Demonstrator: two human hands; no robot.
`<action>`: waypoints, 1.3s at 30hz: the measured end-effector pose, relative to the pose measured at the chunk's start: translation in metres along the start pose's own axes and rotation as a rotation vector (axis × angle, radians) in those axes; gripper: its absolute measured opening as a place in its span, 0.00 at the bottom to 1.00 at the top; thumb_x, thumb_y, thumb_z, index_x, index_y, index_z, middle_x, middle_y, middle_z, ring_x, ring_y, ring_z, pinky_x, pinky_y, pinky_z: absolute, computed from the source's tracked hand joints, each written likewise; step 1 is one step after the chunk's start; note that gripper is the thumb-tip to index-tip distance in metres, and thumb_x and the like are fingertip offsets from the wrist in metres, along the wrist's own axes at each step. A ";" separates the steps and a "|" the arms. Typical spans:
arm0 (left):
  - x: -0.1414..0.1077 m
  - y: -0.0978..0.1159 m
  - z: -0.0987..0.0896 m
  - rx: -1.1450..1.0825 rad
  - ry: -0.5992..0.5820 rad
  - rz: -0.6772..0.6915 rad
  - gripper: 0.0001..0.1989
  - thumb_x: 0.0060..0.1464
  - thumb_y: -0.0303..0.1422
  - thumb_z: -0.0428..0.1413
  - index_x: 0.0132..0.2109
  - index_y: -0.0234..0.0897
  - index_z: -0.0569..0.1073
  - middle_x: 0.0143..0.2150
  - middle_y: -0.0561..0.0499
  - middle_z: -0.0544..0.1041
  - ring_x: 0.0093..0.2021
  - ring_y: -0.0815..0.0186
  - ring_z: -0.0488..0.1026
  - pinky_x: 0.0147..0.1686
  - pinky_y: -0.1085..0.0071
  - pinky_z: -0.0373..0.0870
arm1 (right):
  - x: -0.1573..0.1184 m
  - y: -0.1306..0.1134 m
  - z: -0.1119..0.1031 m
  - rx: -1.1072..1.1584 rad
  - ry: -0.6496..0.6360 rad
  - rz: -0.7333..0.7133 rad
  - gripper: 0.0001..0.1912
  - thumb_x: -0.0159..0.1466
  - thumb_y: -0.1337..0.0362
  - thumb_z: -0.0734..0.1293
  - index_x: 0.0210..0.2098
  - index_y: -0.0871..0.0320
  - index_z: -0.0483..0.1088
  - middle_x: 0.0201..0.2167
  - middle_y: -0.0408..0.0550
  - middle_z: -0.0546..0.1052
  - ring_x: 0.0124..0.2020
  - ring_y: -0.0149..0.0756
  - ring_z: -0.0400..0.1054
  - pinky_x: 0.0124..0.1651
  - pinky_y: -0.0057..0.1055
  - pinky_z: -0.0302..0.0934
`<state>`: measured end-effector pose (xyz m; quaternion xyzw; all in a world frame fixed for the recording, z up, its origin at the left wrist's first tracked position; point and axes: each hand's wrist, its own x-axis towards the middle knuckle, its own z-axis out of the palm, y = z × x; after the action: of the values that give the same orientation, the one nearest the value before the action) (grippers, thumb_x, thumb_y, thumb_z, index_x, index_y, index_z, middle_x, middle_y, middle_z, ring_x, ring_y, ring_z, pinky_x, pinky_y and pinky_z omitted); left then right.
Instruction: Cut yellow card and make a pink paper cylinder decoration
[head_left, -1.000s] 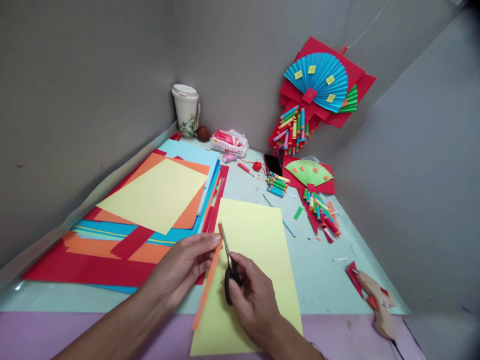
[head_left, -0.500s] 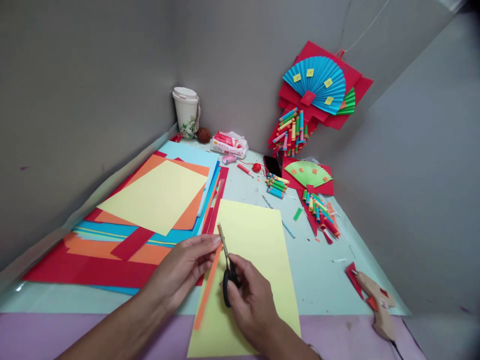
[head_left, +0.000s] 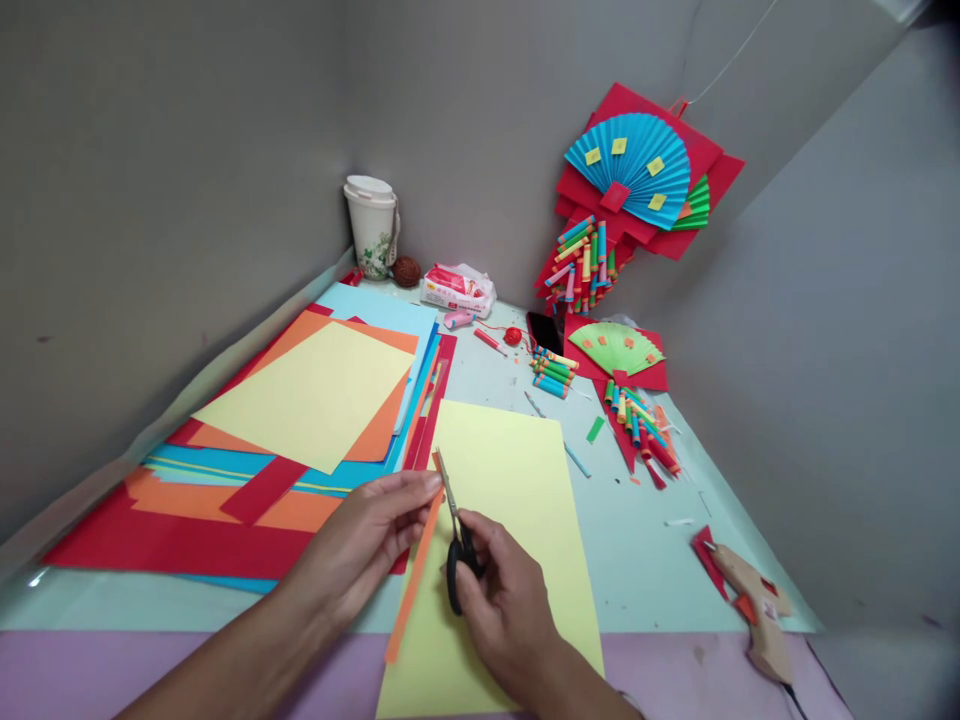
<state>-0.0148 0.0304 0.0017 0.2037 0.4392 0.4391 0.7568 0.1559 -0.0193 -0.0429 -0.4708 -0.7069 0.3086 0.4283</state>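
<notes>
My left hand [head_left: 382, 525] pinches a narrow orange paper strip [head_left: 414, 590] near its upper end, and the strip's long tail slants down toward me. In my right hand [head_left: 510, 590] is a pair of scissors [head_left: 461, 560] with black handles, fingers wrapped round the loops. The scissors' blades point away from me and lie along the strip's top end, close to my left fingertips. Whether the blades are fully closed, I cannot tell. Beneath both hands lies a pale yellow sheet [head_left: 517, 480] of paper.
Stacked coloured paper [head_left: 315, 390] covers the left side. At the back stand a lidded white cup [head_left: 372, 230] and a tissue pack [head_left: 457, 290]. Rolled paper tubes [head_left: 553, 372] and a green paper fan [head_left: 616, 348] sit rear right. A glue gun [head_left: 757, 605] lies right; a fan decoration [head_left: 637, 170] hangs above.
Almost nothing differs. Both hands, the strip and the scissors hold nearly the same place, and the view has shifted very slightly.
</notes>
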 end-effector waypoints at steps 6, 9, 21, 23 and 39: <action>-0.002 0.002 0.003 0.004 0.006 -0.003 0.08 0.46 0.33 0.67 0.32 0.35 0.78 0.27 0.52 0.77 0.25 0.71 0.73 0.29 0.75 0.73 | -0.001 -0.001 -0.001 0.005 0.008 -0.012 0.23 0.61 0.71 0.63 0.56 0.55 0.65 0.38 0.46 0.76 0.34 0.32 0.71 0.39 0.26 0.66; -0.001 0.001 0.003 0.015 -0.011 -0.004 0.08 0.47 0.34 0.67 0.32 0.34 0.78 0.27 0.51 0.77 0.24 0.70 0.73 0.28 0.74 0.73 | 0.000 -0.001 0.000 0.021 0.014 0.009 0.23 0.61 0.72 0.63 0.56 0.56 0.66 0.38 0.46 0.76 0.34 0.32 0.71 0.39 0.26 0.66; 0.001 0.002 -0.001 0.019 0.004 0.046 0.09 0.48 0.34 0.66 0.33 0.33 0.77 0.27 0.51 0.76 0.26 0.69 0.73 0.29 0.73 0.74 | -0.001 -0.002 -0.001 0.113 -0.014 0.116 0.24 0.60 0.72 0.63 0.55 0.56 0.65 0.37 0.46 0.74 0.33 0.32 0.69 0.37 0.27 0.65; 0.002 0.002 -0.002 0.017 0.002 0.044 0.09 0.48 0.34 0.66 0.33 0.33 0.77 0.26 0.51 0.75 0.26 0.69 0.74 0.29 0.74 0.74 | -0.001 -0.001 -0.001 0.109 -0.018 0.116 0.24 0.60 0.72 0.64 0.56 0.56 0.65 0.37 0.46 0.74 0.34 0.32 0.69 0.38 0.27 0.65; 0.000 0.010 -0.001 0.010 0.099 0.140 0.04 0.50 0.29 0.65 0.32 0.33 0.78 0.30 0.47 0.80 0.29 0.68 0.77 0.33 0.76 0.76 | 0.012 -0.012 0.000 0.509 -0.009 0.451 0.18 0.62 0.61 0.68 0.51 0.58 0.69 0.29 0.43 0.72 0.28 0.30 0.65 0.30 0.25 0.61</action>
<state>-0.0206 0.0356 0.0087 0.2158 0.4630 0.4981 0.7007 0.1491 -0.0128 -0.0293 -0.4917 -0.4871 0.5644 0.4498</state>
